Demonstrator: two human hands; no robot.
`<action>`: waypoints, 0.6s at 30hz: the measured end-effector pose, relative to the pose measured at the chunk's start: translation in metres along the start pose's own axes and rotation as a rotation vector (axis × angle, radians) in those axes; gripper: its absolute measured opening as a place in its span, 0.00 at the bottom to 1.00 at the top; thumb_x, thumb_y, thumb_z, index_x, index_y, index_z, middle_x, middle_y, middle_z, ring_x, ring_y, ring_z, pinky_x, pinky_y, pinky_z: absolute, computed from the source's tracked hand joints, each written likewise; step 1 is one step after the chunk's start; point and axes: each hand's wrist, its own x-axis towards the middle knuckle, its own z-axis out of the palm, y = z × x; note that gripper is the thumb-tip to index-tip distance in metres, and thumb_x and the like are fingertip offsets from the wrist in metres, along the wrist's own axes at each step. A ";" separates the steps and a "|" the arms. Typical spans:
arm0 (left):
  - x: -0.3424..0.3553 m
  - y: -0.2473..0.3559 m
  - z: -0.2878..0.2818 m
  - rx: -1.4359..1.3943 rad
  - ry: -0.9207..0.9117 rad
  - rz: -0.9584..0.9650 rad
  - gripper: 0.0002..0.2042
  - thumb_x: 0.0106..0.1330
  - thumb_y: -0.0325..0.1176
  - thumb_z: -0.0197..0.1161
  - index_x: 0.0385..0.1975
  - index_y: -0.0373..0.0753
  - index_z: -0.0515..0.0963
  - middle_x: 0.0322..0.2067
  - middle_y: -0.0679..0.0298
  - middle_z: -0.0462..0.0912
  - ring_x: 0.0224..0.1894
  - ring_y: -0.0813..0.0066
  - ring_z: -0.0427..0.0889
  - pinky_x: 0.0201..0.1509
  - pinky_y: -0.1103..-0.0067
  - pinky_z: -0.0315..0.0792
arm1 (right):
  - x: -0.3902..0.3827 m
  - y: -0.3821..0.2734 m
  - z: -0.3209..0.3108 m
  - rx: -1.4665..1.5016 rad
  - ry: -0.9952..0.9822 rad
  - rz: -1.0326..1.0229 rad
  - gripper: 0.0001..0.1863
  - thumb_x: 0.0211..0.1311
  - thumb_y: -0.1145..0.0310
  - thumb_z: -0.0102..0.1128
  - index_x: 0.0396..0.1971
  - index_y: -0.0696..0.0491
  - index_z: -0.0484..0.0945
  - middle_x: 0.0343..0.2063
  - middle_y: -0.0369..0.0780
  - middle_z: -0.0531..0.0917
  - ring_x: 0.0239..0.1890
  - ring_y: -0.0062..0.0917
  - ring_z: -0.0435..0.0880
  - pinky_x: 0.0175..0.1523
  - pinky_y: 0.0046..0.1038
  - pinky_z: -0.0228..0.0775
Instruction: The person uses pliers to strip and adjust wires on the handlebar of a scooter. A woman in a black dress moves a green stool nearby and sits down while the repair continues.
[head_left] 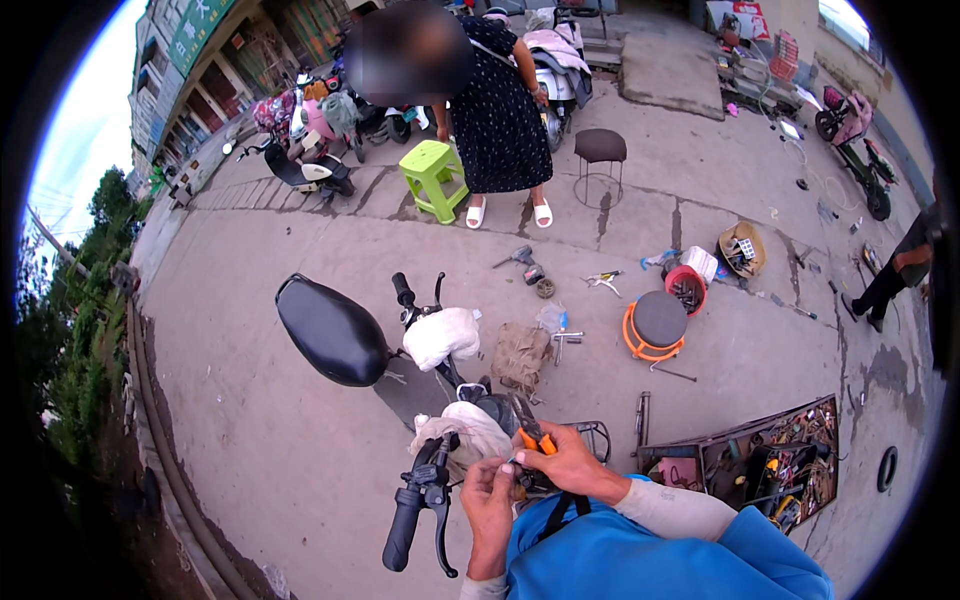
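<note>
My right hand [578, 464] is closed round orange-handled pliers [539, 440], whose dark jaws point up and away from me. Close beside it, my left hand [487, 503] is pinched at the fingertips. Something small, perhaps a wire end, sits between those fingers, too small to name. Both hands are over the front of an electric scooter. Its black handlebar grip [402, 528] and brake lever [443, 540] lie just left of my left hand. A whitish cloth [475, 430] is bundled round the middle of the handlebar. The black seat [335, 330] is farther off to the left.
At right lies a toolbox [765, 455] full of tools and parts. Beyond are an orange-rimmed stool [658, 325], a red bucket [686, 290], a cordless drill [523, 260] and a cross wrench [567, 337]. A person [500, 120] stands by a green stool [432, 175]; another person's legs [890, 275] are at right.
</note>
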 end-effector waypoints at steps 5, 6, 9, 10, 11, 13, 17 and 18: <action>0.000 0.001 -0.001 -0.051 0.051 -0.001 0.05 0.70 0.26 0.64 0.41 0.34 0.78 0.27 0.67 0.80 0.21 0.90 0.67 0.21 0.87 0.57 | -0.004 -0.009 -0.009 -0.217 -0.118 0.111 0.18 0.62 0.64 0.68 0.46 0.61 0.80 0.32 0.45 0.84 0.35 0.29 0.83 0.43 0.34 0.74; 0.000 0.001 -0.002 -0.044 0.067 0.002 0.05 0.70 0.26 0.64 0.41 0.34 0.78 0.27 0.68 0.80 0.21 0.90 0.66 0.21 0.87 0.57 | -0.006 -0.014 -0.011 -0.268 -0.149 0.118 0.19 0.61 0.64 0.68 0.47 0.61 0.80 0.33 0.47 0.83 0.36 0.33 0.83 0.43 0.36 0.74; 0.001 -0.001 -0.004 -0.023 0.091 0.013 0.06 0.70 0.27 0.64 0.41 0.33 0.78 0.26 0.69 0.78 0.21 0.90 0.65 0.21 0.88 0.56 | -0.019 -0.025 -0.019 -0.541 -0.105 0.006 0.19 0.60 0.65 0.68 0.48 0.59 0.79 0.38 0.50 0.83 0.41 0.46 0.83 0.48 0.41 0.73; 0.003 -0.001 -0.006 -0.014 0.084 0.020 0.06 0.70 0.27 0.64 0.42 0.33 0.78 0.26 0.69 0.78 0.21 0.90 0.65 0.22 0.88 0.56 | -0.021 -0.023 -0.023 -0.600 -0.095 -0.047 0.19 0.60 0.66 0.67 0.49 0.58 0.78 0.40 0.49 0.83 0.44 0.46 0.82 0.49 0.41 0.73; 0.004 -0.001 -0.007 -0.004 0.076 0.025 0.06 0.70 0.28 0.64 0.42 0.33 0.78 0.25 0.69 0.78 0.21 0.91 0.64 0.22 0.88 0.55 | -0.025 -0.019 -0.027 -0.659 -0.083 -0.099 0.19 0.59 0.67 0.67 0.49 0.57 0.78 0.42 0.48 0.82 0.46 0.47 0.81 0.50 0.42 0.72; 0.004 -0.005 -0.008 -0.007 0.074 0.032 0.06 0.70 0.28 0.64 0.42 0.33 0.78 0.26 0.69 0.78 0.21 0.91 0.64 0.22 0.88 0.55 | -0.029 -0.016 -0.030 -0.769 -0.057 -0.210 0.20 0.57 0.69 0.67 0.49 0.56 0.78 0.43 0.47 0.81 0.48 0.47 0.80 0.51 0.43 0.72; 0.005 -0.010 -0.009 0.022 0.073 0.054 0.04 0.70 0.26 0.62 0.40 0.34 0.78 0.26 0.69 0.79 0.21 0.91 0.63 0.22 0.88 0.56 | -0.032 -0.019 -0.030 -0.924 -0.044 -0.307 0.20 0.54 0.71 0.66 0.49 0.54 0.78 0.42 0.45 0.80 0.49 0.44 0.80 0.51 0.43 0.71; 0.006 -0.011 -0.009 0.018 0.068 0.071 0.03 0.70 0.26 0.62 0.39 0.35 0.77 0.26 0.69 0.79 0.21 0.91 0.64 0.23 0.88 0.56 | -0.033 -0.021 -0.029 -0.951 -0.054 -0.295 0.20 0.54 0.71 0.66 0.49 0.54 0.78 0.43 0.45 0.80 0.50 0.42 0.79 0.52 0.44 0.70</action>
